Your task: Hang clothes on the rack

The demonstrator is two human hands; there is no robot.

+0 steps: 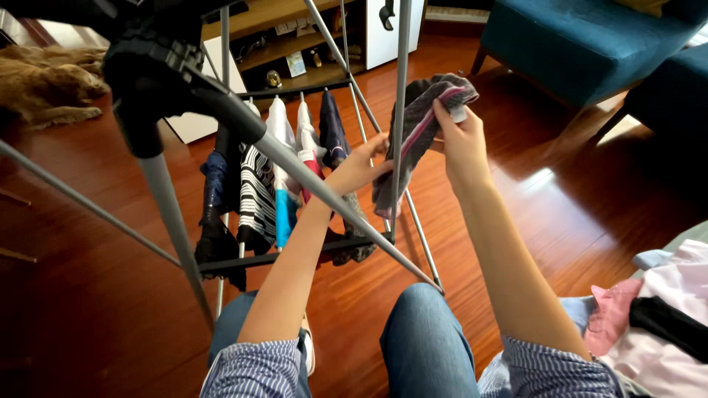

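In the head view, the person sits with both knees in blue jeans at the bottom of the picture and both arms reach forward to a metal drying rack (317, 184). The right hand (461, 140) is raised and its fingers are closed on the upper edge of a grey sock (417, 133) that has a pink stripe along its side. The sock hangs down from this hand, just beside a vertical rod of the rack, and its lower end falls behind that rod. The left hand (361, 166) is lower and to the left, and it touches the same sock near the middle; its fingers are partly hidden by the rod, so I cannot tell if it really grips the cloth or only rests on it. On the lower bars of the rack several other socks (276, 169) hang in a row, some dark, one with black and white stripes, one white with a light blue part and one white with red. At the right edge there is a pile of clothes (664, 317) in pink, white and black. A blue armchair (582, 37) stands on the wooden floor (560, 206) at the top right, well apart from the hands. At the top left a brown dog (44, 81) lies on the floor.
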